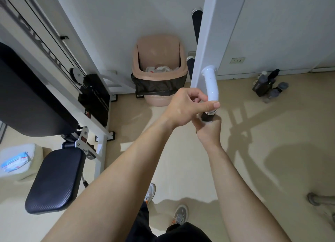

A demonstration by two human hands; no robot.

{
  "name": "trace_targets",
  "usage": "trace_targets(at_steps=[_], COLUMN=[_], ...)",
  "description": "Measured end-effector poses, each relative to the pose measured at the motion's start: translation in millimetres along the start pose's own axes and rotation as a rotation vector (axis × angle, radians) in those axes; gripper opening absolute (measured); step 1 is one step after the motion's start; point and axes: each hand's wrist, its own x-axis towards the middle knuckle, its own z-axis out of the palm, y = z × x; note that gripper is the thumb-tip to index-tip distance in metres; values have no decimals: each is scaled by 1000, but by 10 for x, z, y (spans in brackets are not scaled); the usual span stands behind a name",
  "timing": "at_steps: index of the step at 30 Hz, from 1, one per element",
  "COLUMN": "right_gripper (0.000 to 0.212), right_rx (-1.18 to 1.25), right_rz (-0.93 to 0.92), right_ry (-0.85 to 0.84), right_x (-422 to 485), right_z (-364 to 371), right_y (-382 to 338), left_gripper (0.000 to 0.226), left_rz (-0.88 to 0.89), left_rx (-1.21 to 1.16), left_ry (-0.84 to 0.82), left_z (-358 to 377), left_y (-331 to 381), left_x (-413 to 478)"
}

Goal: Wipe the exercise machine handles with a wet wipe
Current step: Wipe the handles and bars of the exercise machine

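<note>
While our left hand (188,107) curls loosely over the white bar (212,86), our right hand (208,127) is wrapped round the black grip (207,116) below, both arms stretched out.

Machine handle held in both hands, no wipe in plain sight.

The handle (211,86) was a curved white tube coming off the white upright by a flanged collar, ending in a chrome ring and a black grip (206,116). The left hand (188,107) closed round the tube just above the black grip, thumb laid across its front; the right hand (208,127) cupped the black grip from below. Whether a wet wipe lay inside either hand could not be told.
</note>
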Motion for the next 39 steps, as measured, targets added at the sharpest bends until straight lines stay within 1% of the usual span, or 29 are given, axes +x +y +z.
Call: trace_targets(at_steps=[2, 4, 6, 8, 10, 11, 12, 14, 18, 22, 24, 26, 27, 29, 31, 32, 33, 34, 35, 36, 38, 39], right_gripper=[32, 38, 37, 33, 28, 28, 29, 26, 38, 35, 32, 28, 29, 26, 24, 33, 47, 62, 72, 75, 66, 67], right_rx=[-55, -117, -138, -58, 8, 22, 32, 9, -81, -191, -180, -97, -32, 132, 380, 516, 635, 718, 762, 784, 843, 855], right_rz=[135, 189, 155, 63, -49, -90, -93, -32, 162, 299, 407, 581, 662, 780, 827, 839, 849, 859, 864, 870, 900, 902], right_ry=[-53, -111, -124, -93, -65, -48, -33, -22, -87, -179, -157, -135, -157, -261, -347, -377, -403, -430, -450, -474, -514, -512], right_x=[-6, 5, 16, 19, 30, 30, 34, 39, 37, 19, -60, -247, -364, -590, -743, -785, -801, -794, -780, -766, -720, -703], right_z=[-25, -52, -70, -75, -92, -94, -91, -79, -35, -5, 28, 93, 133, 225, 310, 343, 377, 406, 440, 468, 522, 555], right_y=[277, 350, 199, -125, -376, -425, -396, -199, 266, 556, 702, 753, 741, 618, 437, 344, 254, 160, 66, -24, -234, -329], left_gripper=[29, 30, 30, 32, 40, 43, 43, 41, 32, 30, 29, 26, 24, 22, 13, 10, 8, 7, 6, 10, 23, 27], left_rz=[-2, -11, -16, -25, -29, -28, -27, -26, -28, -25, -17, -28, -55, -141, -212, -225, -223, -207, -178, -149, -116, -110], left_rx=[5, 7, -5, -28, -44, -47, -49, -44, -7, -43, -76, -105, -101, -69, -43, -40, -47, -53, -45, -16, 98, 155], left_ry=[-4, -6, -14, -19, -23, -28, -33, -45, -81, -85, -83, -37, 27, 195, 314, 339, 348, 346, 335, 325, 322, 325], left_z=[-7, -19, -24, -17, 10, 20, 28, 18, -67, -105, -111, -159, -203, -307, -415, -454, -479, -492, -500, -500, -496, -498], left_y=[2, 12, -6, -22, -30, -34, -36, -20, 12, -32, -66, -149, -218, -432, -675, -764, -825, -850, -840, -815, -774, -764], left_x=[23, 37, 49, 56, 54, 56, 59, 67, 86, 46, -14, -137, -223, -438, -689, -812, -927, -1028, -1110, -1169, -1209, -1201])
